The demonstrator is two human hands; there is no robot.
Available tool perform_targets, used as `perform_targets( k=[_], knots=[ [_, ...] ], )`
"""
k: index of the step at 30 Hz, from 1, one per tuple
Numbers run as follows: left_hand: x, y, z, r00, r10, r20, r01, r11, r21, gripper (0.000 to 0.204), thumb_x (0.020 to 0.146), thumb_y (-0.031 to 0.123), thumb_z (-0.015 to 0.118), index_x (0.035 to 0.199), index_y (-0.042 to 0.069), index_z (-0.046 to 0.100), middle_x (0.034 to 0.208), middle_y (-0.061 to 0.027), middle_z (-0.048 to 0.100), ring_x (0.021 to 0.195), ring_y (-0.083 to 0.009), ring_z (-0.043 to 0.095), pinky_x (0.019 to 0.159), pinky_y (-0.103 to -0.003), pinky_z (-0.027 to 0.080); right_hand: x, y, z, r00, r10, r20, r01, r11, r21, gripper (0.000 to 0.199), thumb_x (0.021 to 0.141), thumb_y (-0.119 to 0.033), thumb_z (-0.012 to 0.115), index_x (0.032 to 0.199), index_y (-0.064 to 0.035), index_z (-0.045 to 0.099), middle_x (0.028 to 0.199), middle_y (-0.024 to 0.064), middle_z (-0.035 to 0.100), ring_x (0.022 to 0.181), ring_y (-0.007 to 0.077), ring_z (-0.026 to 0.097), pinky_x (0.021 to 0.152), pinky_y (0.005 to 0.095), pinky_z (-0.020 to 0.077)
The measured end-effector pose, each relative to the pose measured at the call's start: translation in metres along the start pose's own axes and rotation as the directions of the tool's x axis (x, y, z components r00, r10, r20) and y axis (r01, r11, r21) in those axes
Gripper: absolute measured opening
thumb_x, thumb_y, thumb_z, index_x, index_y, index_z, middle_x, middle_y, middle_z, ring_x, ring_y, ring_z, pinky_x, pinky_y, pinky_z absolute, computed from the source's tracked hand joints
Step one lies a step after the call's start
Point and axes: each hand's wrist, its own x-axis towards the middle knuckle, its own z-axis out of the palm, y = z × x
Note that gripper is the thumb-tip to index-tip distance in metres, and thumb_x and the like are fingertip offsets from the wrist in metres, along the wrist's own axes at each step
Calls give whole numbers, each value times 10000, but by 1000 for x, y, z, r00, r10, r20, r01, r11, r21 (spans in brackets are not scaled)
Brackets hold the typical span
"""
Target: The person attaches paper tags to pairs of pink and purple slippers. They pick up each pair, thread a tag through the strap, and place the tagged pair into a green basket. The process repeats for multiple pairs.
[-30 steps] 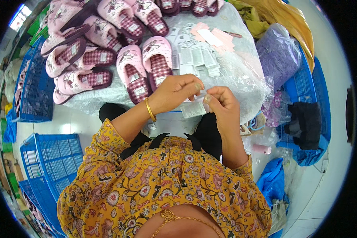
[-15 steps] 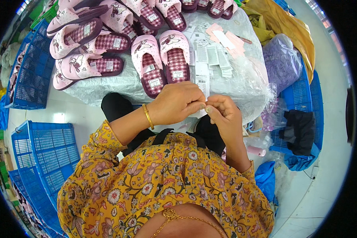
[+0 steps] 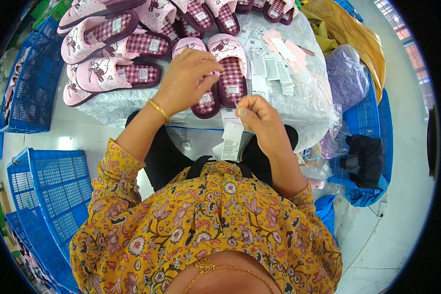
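Observation:
My left hand, with a gold bangle at the wrist, is over the left slipper of a pink pair with maroon checked insoles. Its fingers are bent and a little apart, covering part of that slipper; firm contact cannot be made out. The right slipper stands beside it, toe pointing away from me. By its heel, my right hand is closed in a pinch, with a small pale tip showing at the fingers. White printed paper tags hang just below, between table edge and lap; their link to the pinch is partly hidden.
More pink slippers are heaped on the plastic-covered table at left and back. Loose white tags and pink cards lie right of the pair. Blue crates stand at left; another blue crate holds bagged purple material at right.
My hands have separated from their joint pinch. The left went up and left onto the slipper; the right shifted slightly left and up. White tags now show hanging below the right hand.

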Motion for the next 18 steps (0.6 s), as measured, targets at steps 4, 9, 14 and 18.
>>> perform_targets(
  k=[4, 9, 14, 18],
  knots=[
    [16, -28, 14, 987, 134, 83, -152, 950, 272, 159, 820, 111, 657, 965, 140, 714, 1216, -37, 597, 1178, -255, 529, 992, -404, 409, 47, 7, 8, 985, -112, -128, 97, 989, -114, 82, 938, -86, 603, 986, -19, 597, 787, -16, 545, 687, 58, 473, 618, 224, 402],
    [29, -49, 33, 953, 85, 291, -176, 937, 302, 147, 827, 175, 651, 941, 181, 744, 1238, -21, 593, 1189, -237, 527, 976, -406, 412, 85, 27, 8, 969, -108, -222, 38, 953, -300, 178, 893, -73, 653, 1041, -1, 586, 793, 34, 621, 664, 101, 541, 611, 267, 445],
    [40, -51, 38, 918, -82, 388, -65, 933, 353, 130, 823, 231, 647, 869, 198, 764, 1210, 9, 611, 1118, -205, 548, 949, -396, 411, 97, 40, 4, 956, -172, -238, 37, 874, -484, 281, 848, -81, 687, 1087, 17, 575, 787, 98, 667, 702, 165, 620, 661, 305, 486],
    [40, -51, 44, 935, -112, 337, -15, 936, 350, 99, 788, 218, 671, 811, 183, 761, 1153, 13, 640, 1088, -205, 560, 896, -402, 409, 96, 32, 6, 957, -140, -256, -11, 859, -512, 311, 821, -86, 702, 1082, 19, 570, 801, 115, 679, 727, 197, 647, 694, 324, 504]
  ],
)
